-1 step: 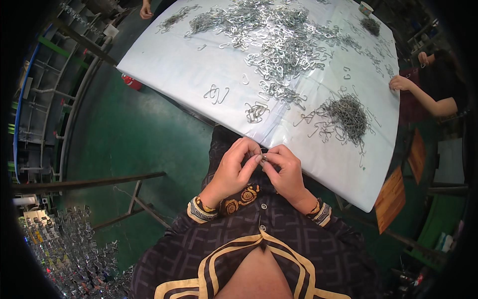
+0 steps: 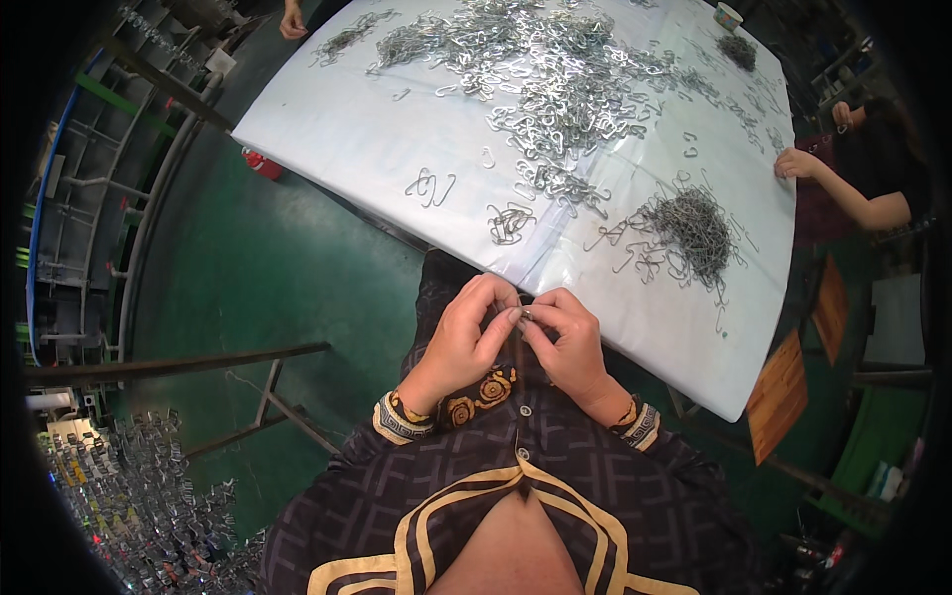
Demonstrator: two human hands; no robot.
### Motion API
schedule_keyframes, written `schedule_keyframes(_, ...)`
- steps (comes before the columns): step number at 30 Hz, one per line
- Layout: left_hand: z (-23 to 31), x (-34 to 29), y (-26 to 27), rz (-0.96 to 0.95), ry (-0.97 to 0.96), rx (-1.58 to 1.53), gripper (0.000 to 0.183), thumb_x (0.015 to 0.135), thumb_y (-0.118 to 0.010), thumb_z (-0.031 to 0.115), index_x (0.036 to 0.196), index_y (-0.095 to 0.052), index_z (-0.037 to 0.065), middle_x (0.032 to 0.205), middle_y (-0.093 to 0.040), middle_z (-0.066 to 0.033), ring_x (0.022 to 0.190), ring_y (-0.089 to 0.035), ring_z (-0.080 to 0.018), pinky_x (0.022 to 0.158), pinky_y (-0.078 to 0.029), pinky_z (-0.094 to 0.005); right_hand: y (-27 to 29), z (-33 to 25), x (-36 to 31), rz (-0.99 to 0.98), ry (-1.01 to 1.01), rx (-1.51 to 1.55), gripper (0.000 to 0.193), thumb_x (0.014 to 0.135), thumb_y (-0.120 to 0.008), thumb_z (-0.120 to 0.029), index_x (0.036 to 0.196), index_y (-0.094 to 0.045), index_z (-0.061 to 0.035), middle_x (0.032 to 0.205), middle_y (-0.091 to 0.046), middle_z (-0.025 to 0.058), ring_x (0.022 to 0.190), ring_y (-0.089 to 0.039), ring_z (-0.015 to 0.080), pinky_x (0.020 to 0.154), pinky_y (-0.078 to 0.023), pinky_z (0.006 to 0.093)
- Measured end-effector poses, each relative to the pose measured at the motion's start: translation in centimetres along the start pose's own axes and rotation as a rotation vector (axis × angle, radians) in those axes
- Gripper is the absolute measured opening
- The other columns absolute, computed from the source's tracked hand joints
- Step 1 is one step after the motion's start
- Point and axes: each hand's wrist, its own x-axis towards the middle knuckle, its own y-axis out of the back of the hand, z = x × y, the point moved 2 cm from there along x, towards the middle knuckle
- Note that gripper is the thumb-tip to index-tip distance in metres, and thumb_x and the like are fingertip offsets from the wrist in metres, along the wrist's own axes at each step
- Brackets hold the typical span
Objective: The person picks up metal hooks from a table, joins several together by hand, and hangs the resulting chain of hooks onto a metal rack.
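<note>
My left hand (image 2: 464, 332) and my right hand (image 2: 572, 342) meet at the near edge of the white-covered table (image 2: 347, 129), in front of my body. Thumbs and fingers of both are pinched on a small metal hook (image 2: 527, 314), mostly hidden by the fingertips. On the table beyond them lies a small cluster of wire hooks (image 2: 511, 224), with a few loose hooks (image 2: 431, 186) to its left. A dark heap of thin wire hooks (image 2: 694, 233) lies to the right. Farther back spreads a large pile of shiny bent metal hooks (image 2: 570, 99).
Another person's hand (image 2: 796, 164) rests at the table's right edge; a different hand (image 2: 292, 22) shows at the far left. A paper cup (image 2: 728, 17) stands at the far right corner. Wooden boards (image 2: 776, 402) are at right, a metal bar (image 2: 198, 359) at left.
</note>
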Motion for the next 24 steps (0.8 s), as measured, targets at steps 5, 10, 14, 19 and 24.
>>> schedule_keyframes(5,-0.1,-0.1,-0.6,0.016,0.045,-0.03,0.004,0.094,-0.053,0.001,0.096,-0.051,-0.001,0.094,-0.059,-0.009,0.088,-0.057,-0.0154,0.081,-0.047,-0.028,0.0,0.4,-0.3,-0.001,0.041,-0.046,0.012,0.079,-0.072,0.0,0.09,-0.069,0.0027,0.085,-0.06,0.0111,0.068,-0.062,0.0215,0.059,-0.049,0.0297)
schedule_keyframes(10,0.5,-0.3,-0.8,0.082,0.013,-0.077,0.004,0.096,-0.05,0.003,0.099,-0.049,0.0,0.098,-0.064,-0.0128,0.091,-0.059,-0.0158,0.084,-0.047,-0.0281,1.7,0.2,0.7,0.027,0.031,-0.027,0.013,0.078,-0.073,-0.005,0.09,-0.07,-0.0009,0.085,-0.06,0.0112,0.072,-0.062,0.0255,0.062,-0.049,0.0334)
schedule_keyframes(14,0.3,-0.5,-0.5,0.093,0.015,-0.028,0.004,0.096,-0.049,0.002,0.099,-0.05,-0.001,0.096,-0.065,-0.0127,0.09,-0.059,-0.0152,0.084,-0.047,-0.0287,4.9,6.0,4.2,0.298,0.082,-0.511,0.018,0.079,-0.073,-0.014,0.094,-0.073,-0.0048,0.087,-0.061,0.0097,0.082,-0.058,0.0281,0.075,-0.044,0.0394)
schedule_keyframes(19,0.9,-0.2,-0.7,0.086,-0.013,-0.004,0.004,0.096,-0.049,0.002,0.098,-0.05,-0.001,0.096,-0.065,-0.0128,0.09,-0.059,-0.0154,0.085,-0.047,-0.029,7.2,9.7,8.5,0.318,-0.076,-0.896,0.018,0.078,-0.075,-0.02,0.092,-0.075,-0.0094,0.087,-0.061,0.0049,0.092,-0.054,0.0241,0.084,-0.037,0.0386)
schedule_keyframes(24,-0.1,-0.4,-1.0,0.137,-0.07,-0.01,0.006,0.092,-0.053,-0.002,0.098,-0.052,-0.001,0.092,-0.065,-0.0105,0.078,-0.06,-0.0173,0.074,-0.049,-0.0298,7.3,10.5,10.1,0.263,-0.092,-0.91,0.013,0.076,-0.075,-0.019,0.086,-0.074,-0.0108,0.089,-0.061,0.0037,0.094,-0.054,0.0236,0.085,-0.036,0.039)
